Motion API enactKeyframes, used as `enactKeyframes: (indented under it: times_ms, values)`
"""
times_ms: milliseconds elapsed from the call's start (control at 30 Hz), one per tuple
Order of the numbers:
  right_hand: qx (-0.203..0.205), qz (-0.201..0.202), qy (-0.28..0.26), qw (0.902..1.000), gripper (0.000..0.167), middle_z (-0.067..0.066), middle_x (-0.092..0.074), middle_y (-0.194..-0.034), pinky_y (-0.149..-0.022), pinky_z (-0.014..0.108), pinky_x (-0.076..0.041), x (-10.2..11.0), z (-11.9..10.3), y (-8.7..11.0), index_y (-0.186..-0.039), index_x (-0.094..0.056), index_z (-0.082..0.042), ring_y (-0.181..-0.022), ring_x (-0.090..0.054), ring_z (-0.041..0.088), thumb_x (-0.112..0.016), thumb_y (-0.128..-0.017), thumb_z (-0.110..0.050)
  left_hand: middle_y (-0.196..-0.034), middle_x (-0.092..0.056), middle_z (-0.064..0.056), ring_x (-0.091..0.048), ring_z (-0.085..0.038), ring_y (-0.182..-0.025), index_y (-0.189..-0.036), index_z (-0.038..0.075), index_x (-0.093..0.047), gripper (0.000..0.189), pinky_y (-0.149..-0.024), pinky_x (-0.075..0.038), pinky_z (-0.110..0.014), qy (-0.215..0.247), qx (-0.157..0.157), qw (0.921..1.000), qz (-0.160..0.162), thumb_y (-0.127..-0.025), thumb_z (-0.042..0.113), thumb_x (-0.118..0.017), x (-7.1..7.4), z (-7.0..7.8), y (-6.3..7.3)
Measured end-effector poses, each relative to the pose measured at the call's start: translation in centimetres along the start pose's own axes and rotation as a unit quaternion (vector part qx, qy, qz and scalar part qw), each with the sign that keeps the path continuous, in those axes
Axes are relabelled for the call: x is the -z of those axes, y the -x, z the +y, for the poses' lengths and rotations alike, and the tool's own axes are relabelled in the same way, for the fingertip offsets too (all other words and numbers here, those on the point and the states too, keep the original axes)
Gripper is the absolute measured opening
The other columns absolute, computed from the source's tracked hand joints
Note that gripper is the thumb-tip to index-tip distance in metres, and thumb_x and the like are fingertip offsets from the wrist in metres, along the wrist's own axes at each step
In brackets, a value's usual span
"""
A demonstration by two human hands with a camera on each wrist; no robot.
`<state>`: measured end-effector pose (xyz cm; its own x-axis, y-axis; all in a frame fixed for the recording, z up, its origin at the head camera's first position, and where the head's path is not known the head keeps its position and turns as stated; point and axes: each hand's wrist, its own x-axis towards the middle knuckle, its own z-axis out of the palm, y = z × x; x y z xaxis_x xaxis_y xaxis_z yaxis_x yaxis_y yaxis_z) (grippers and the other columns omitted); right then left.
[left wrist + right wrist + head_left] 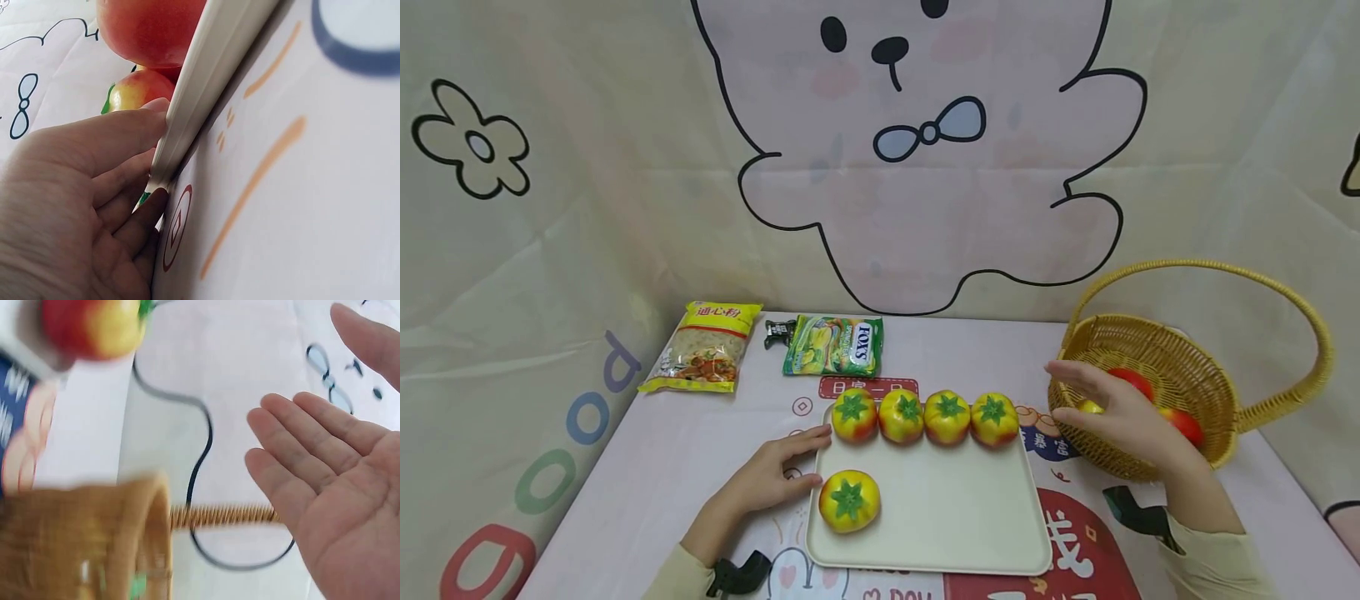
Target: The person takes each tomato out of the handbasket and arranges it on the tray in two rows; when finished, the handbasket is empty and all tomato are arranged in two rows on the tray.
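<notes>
A cream rectangular tray [940,508] lies on the table. Along its far edge stands a row of yellow-red model fruits [947,417] with green star-shaped tops, tomato- or persimmon-like. One more such fruit [849,501] sits near the tray's left side. My left hand [775,471] touches the tray's left edge with thumb and fingertips; the left wrist view shows them against the rim [187,87]. Over the left side of a wicker basket [1213,383] hovers my right hand [1112,408], fingers extended and palm bare in the right wrist view. Red and yellow fruits [1183,423] lie inside, partly hidden by that hand.
At the back left lie a yellow pasta bag [707,346], a small black packet [780,332] and a green FOX'S bag [835,346]. The basket's tall handle [1210,265] arches above it. A printed cloth covers the table; a cartoon curtain hangs behind.
</notes>
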<state>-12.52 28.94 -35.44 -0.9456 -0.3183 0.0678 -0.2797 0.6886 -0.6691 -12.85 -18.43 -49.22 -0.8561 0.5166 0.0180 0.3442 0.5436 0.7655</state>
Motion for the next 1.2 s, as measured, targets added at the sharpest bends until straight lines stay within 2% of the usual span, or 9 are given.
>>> enactKeyframes:
  times_ms: [100, 333, 400, 500, 633, 733, 800, 900, 1200]
  values:
    - [-0.008, 0.007, 0.034, 0.9994, 0.056, 0.020, -0.051, -0.135, -0.092, 0.006, -0.041, 1.7, 1.6, 0.1, -0.136, -0.046, -0.005, -0.124, -0.045, 0.042, -0.069, -0.087, -0.022, -0.146, -0.042, 0.014, -0.037, -0.019, -0.138, -0.134, 0.020, -0.056, 0.056, -0.113, -0.031, -0.047, -0.002, -0.005, 1.0000, 0.001, -0.083, 0.038, -0.071, 0.0, 0.0, 0.0]
    - [-0.035, -0.009, 0.086, 0.9956, 0.056, 0.024, -0.052, -0.133, -0.086, 0.021, -0.053, 5.1, 4.5, 0.1, -0.135, -0.046, -0.003, -0.120, -0.047, 0.043, -0.067, -0.088, -0.026, -0.146, -0.044, 0.011, -0.039, -0.021, -0.137, -0.134, 0.020, -0.056, 0.056, -0.112, -0.033, -0.048, -0.008, -0.013, 0.9999, 0.007, -0.083, 0.040, -0.070, 0.0, 0.0, 0.0]
    - [-0.047, -0.017, 0.086, 0.9951, 0.055, 0.024, -0.053, -0.132, -0.079, 0.008, -0.047, 6.0, 5.2, 0.0, -0.135, -0.045, -0.003, -0.119, -0.048, 0.043, -0.066, -0.089, -0.026, -0.146, -0.045, 0.009, -0.040, -0.023, -0.137, -0.133, 0.019, -0.056, 0.056, -0.111, -0.034, -0.050, -0.012, -0.020, 0.9997, 0.009, -0.084, 0.040, -0.070, 0.0, 0.0, 0.0]
    - [-0.060, -0.039, 0.077, 0.9945, 0.055, 0.026, -0.052, -0.132, -0.078, 0.006, -0.045, 6.9, 6.1, -0.2, -0.135, -0.044, -0.001, -0.119, -0.046, 0.045, -0.064, -0.090, -0.027, -0.146, -0.045, 0.006, -0.041, -0.025, -0.136, -0.134, 0.019, -0.056, 0.056, -0.110, -0.034, -0.051, -0.015, -0.027, 0.9995, 0.011, -0.084, 0.041, -0.069, -0.1, 0.0, 0.0]
    - [-0.075, -0.080, 0.073, 0.9913, 0.057, 0.028, -0.050, -0.133, -0.078, 0.015, -0.051, 7.5, 7.1, -0.5, -0.136, -0.042, 0.001, -0.120, -0.046, 0.049, -0.063, -0.091, -0.028, -0.146, -0.044, 0.006, -0.040, -0.025, -0.136, -0.134, 0.020, -0.055, 0.056, -0.110, -0.033, -0.051, -0.014, -0.021, 0.9996, 0.009, -0.085, 0.043, -0.068, -0.1, -0.1, 0.0]
    - [-0.081, -0.102, 0.078, 0.9884, 0.059, 0.030, -0.049, -0.132, -0.080, 0.031, -0.057, 7.5, 7.8, -0.6, -0.136, -0.042, 0.002, -0.118, -0.046, 0.050, -0.063, -0.090, -0.028, -0.147, -0.044, 0.006, -0.040, -0.025, -0.136, -0.134, 0.020, -0.055, 0.056, -0.111, -0.032, -0.051, -0.010, -0.017, 0.9998, 0.007, -0.085, 0.042, -0.068, -0.2, -0.1, 0.0]
    - [-0.083, -0.110, 0.079, 0.9873, 0.059, 0.032, -0.049, -0.132, -0.082, 0.042, -0.057, 7.5, 8.2, -0.7, -0.136, -0.042, 0.003, -0.118, -0.046, 0.051, -0.064, -0.090, -0.027, -0.147, -0.044, 0.006, -0.039, -0.025, -0.137, -0.134, 0.020, -0.055, 0.056, -0.111, -0.032, -0.051, -0.004, -0.013, 0.9999, 0.005, -0.084, 0.041, -0.069, -0.2, -0.1, 0.1]
    - [-0.086, -0.114, 0.084, 0.9862, 0.059, 0.033, -0.048, -0.132, -0.084, 0.053, -0.054, 7.4, 8.8, -0.9, -0.136, -0.042, 0.004, -0.118, -0.045, 0.052, -0.064, -0.090, -0.025, -0.147, -0.044, 0.007, -0.039, -0.025, -0.137, -0.134, 0.020, -0.055, 0.056, -0.111, -0.031, -0.051, 0.002, -0.010, 0.9999, 0.003, -0.084, 0.038, -0.070, -0.1, 0.0, 0.1]
    - [-0.079, -0.126, 0.126, 0.9808, 0.061, 0.034, -0.050, -0.129, -0.091, 0.063, -0.045, 7.4, 9.6, -2.0, -0.132, -0.045, 0.009, -0.117, -0.046, 0.051, -0.067, -0.087, -0.026, -0.146, -0.043, 0.012, -0.038, -0.020, -0.138, -0.134, 0.024, -0.056, 0.055, -0.113, -0.030, -0.048, 0.002, 0.000, 1.0000, 0.005, -0.083, 0.039, -0.071, -0.2, -0.1, 0.1]
